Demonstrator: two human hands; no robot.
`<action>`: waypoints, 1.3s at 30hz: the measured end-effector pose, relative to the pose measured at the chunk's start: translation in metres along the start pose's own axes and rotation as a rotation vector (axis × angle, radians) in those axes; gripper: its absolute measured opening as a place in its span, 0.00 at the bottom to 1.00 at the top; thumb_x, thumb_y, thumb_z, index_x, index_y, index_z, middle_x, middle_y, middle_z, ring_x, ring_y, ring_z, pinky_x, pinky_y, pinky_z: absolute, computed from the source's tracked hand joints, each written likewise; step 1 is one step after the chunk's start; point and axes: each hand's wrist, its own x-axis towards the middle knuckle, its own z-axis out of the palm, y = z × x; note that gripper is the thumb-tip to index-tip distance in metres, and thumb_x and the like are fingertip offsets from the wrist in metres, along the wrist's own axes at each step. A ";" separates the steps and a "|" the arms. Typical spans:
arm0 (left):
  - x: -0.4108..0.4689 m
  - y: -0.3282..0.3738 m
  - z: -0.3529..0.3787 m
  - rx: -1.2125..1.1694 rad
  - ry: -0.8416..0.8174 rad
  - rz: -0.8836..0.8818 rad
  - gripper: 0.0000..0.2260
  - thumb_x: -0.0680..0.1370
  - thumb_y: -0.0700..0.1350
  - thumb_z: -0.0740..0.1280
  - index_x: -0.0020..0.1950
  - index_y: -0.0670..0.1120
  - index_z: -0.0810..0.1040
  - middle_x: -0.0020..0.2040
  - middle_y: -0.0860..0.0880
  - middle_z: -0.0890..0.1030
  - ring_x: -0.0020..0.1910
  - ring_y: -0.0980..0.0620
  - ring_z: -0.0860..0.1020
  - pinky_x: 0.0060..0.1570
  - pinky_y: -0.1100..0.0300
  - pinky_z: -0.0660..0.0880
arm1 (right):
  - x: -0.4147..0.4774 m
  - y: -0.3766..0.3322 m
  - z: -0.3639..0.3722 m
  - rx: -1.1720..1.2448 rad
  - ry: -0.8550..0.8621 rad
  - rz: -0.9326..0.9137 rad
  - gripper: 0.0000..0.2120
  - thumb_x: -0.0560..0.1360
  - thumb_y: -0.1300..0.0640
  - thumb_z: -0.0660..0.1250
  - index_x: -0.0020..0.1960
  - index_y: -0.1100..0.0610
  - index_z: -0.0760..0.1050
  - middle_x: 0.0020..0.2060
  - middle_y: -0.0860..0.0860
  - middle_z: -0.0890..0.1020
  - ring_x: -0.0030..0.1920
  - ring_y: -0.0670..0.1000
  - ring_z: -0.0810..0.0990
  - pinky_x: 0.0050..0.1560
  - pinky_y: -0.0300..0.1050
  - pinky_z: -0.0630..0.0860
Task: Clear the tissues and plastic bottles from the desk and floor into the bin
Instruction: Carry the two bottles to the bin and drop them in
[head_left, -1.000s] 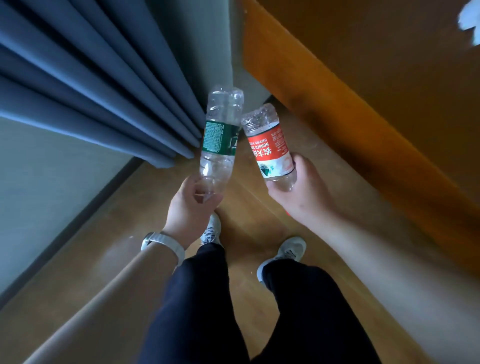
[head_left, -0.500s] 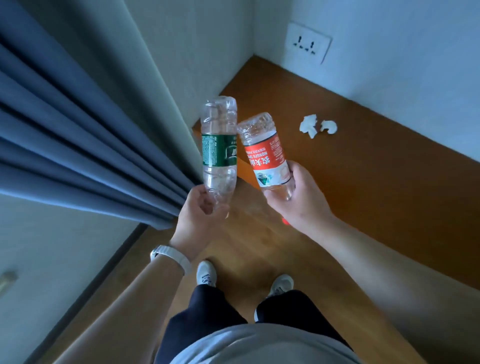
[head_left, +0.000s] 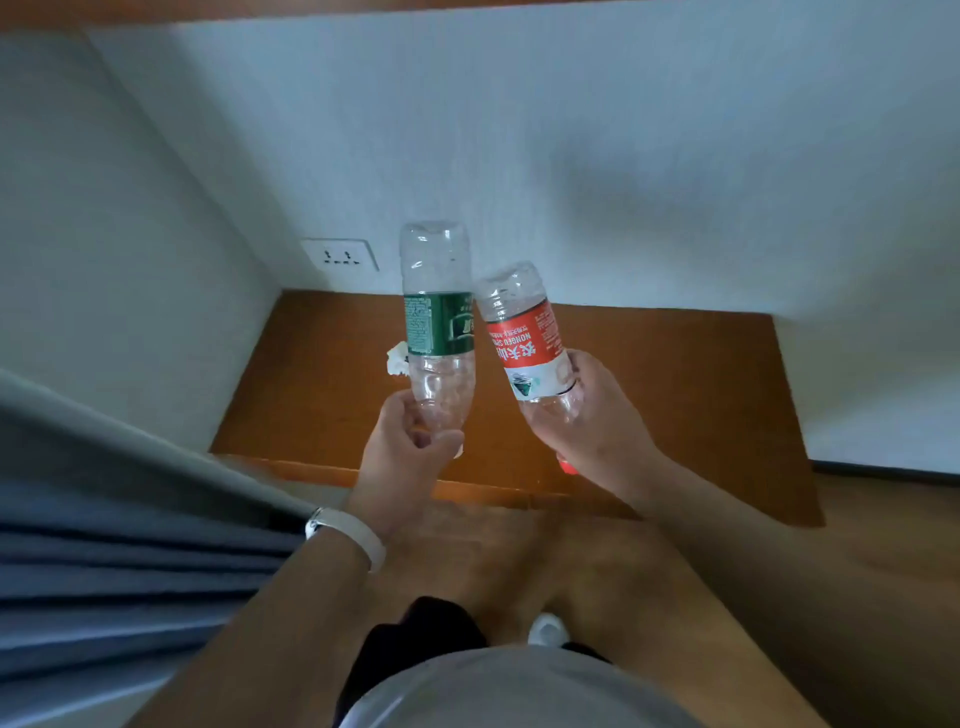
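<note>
Over the front edge of the desk (head_left: 675, 395): left hand (head_left: 410, 441) curled round the neck end of the green-label bottle (head_left: 439, 322), right hand (head_left: 597, 426) likewise on the red-label bottle (head_left: 524, 338), both base-up. Tissue (head_left: 396, 358) lies on the desk, half hidden behind the green-label bottle. Risk: hands full; reaching for the tissue could let a bottle slip. Walls close behind, curtain (head_left: 130, 571) left; open floor right. Bin not in view.
</note>
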 end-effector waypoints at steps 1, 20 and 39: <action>0.003 0.009 0.008 -0.002 -0.036 0.017 0.20 0.73 0.46 0.74 0.62 0.53 0.71 0.50 0.55 0.82 0.47 0.52 0.82 0.37 0.68 0.76 | -0.002 0.002 -0.010 0.004 0.036 0.030 0.24 0.69 0.42 0.71 0.61 0.39 0.66 0.53 0.38 0.76 0.50 0.41 0.78 0.48 0.45 0.80; 0.104 0.119 0.145 0.025 -0.869 0.371 0.21 0.75 0.45 0.74 0.62 0.53 0.68 0.55 0.59 0.79 0.51 0.59 0.81 0.45 0.66 0.77 | -0.043 -0.001 -0.109 0.065 0.785 0.548 0.24 0.71 0.46 0.74 0.62 0.44 0.67 0.53 0.42 0.78 0.50 0.40 0.80 0.51 0.39 0.79; -0.024 0.167 0.299 0.093 -1.400 0.538 0.19 0.74 0.39 0.73 0.56 0.57 0.70 0.53 0.51 0.81 0.49 0.52 0.82 0.45 0.62 0.78 | -0.221 0.033 -0.174 0.176 1.331 0.872 0.22 0.69 0.48 0.73 0.58 0.43 0.66 0.49 0.43 0.79 0.42 0.46 0.82 0.38 0.48 0.83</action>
